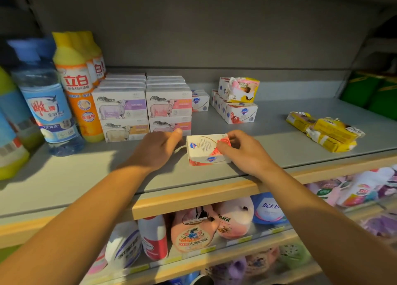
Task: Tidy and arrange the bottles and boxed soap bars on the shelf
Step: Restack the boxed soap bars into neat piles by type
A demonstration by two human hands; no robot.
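A person's right hand (242, 153) is pinching the right end of a white-and-red boxed soap bar (207, 149) lying near the front of the grey shelf (279, 141). The left hand (158, 148), loosely curled, is holding nothing at the box's 9 o'clock. The matching stack (240, 111) is sitting at 1 o'clock; sliding it there squarely, label forward, seems best.

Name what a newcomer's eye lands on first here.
First, the soap box at the shelf's front, pinched by the right hand, with the left hand beside it. Next, the yellow-capped orange bottle on the left, then the crumpled yellow packs lying loose on the right.
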